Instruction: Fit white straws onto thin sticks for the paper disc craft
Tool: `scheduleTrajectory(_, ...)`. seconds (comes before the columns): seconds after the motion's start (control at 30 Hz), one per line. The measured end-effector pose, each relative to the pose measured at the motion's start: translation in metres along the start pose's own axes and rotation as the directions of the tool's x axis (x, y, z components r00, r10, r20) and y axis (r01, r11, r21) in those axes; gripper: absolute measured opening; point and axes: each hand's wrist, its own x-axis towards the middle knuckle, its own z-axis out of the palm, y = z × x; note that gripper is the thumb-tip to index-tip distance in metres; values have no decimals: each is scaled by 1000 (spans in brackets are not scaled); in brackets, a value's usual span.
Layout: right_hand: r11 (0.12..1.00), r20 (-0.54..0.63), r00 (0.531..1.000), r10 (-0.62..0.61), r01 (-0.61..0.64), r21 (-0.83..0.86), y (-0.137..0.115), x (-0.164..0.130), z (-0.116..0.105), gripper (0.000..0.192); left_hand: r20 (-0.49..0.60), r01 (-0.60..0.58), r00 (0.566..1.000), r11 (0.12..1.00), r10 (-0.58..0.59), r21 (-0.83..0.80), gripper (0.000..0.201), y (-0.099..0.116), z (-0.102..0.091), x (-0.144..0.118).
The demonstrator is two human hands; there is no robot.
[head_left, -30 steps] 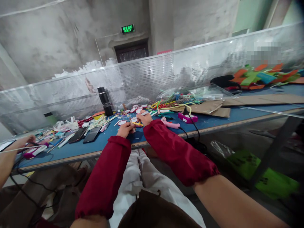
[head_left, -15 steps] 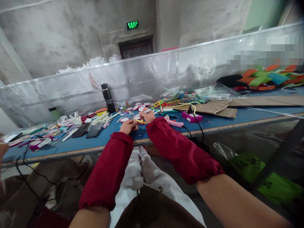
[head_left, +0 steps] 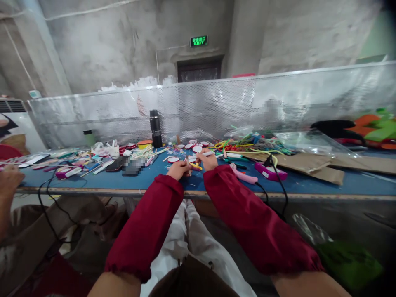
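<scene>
My right hand (head_left: 209, 160) is closed round a slim white pen-like tool (head_left: 209, 154), which lies nearly level and points left. My left hand (head_left: 179, 169) is pinched just to the left of it; a small piece seems to be between its fingertips, too small to name. Close to the fingertips, a yellow object (head_left: 196, 166) rests on the blue table (head_left: 161, 180). Several round white discs with red rims lie behind the hands, one disc (head_left: 173, 159) near my left hand. Beside my right sleeve lies a pink-handled tool (head_left: 246, 176) with a black cord.
A black bottle (head_left: 156, 131) stands behind, before a perforated metal screen (head_left: 204, 99). Purple box (head_left: 270, 171), coloured cords (head_left: 256, 143) and flat cardboard (head_left: 303, 163) lie right. Phone (head_left: 114, 164) and mixed small tools are left. A co-worker's hand (head_left: 10, 179) is at far left.
The view has turned left and levelled, so the table sits further right in the picture. Both hands stay close together over the same spot, with the white tool still in my right hand.
</scene>
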Motion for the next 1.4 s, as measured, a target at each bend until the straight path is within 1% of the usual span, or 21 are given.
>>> scheduleTrajectory(0.27, 1000, 29, 1000, -11, 12, -25, -2, -2, -1, 25, 17, 2, 1000, 1000, -2, -21, 39, 0, 1, -1)
scheduleTrajectory(0.4, 1000, 25, 1000, -2, 2, -15, -2, -2, -1, 23, 3, 35, 999, 999, -35, -36, 32, 3, 2, -2)
scheduleTrajectory(0.57, 999, 48, 998, 35, -34, -12, -2, -2, -1, 22, 3, 58, 998, 997, -58, -52, 27, 4, 3, -3)
scheduleTrajectory(0.77, 1000, 39, 999, 25, -24, -21, -2, -2, -1, 22, 2, 52, 999, 998, -52, -22, 30, 1, 2, -1)
scheduleTrajectory(0.93, 999, 59, 997, 43, -42, -9, -1, -2, 0, 23, -6, 26, 1000, 1000, -26, 2, 33, 1, 2, -1)
scheduleTrajectory(1.07, 999, 40, 999, 30, -31, 14, -2, -3, -1, 27, -8, 28, 1000, 1000, -28, 0, 35, 3, 2, -2)
scheduleTrajectory(1.4, 999, 50, 998, 38, -38, 14, -1, -2, 0, 25, 1, 66, 998, 997, -66, -34, 28, 4, 3, -3)
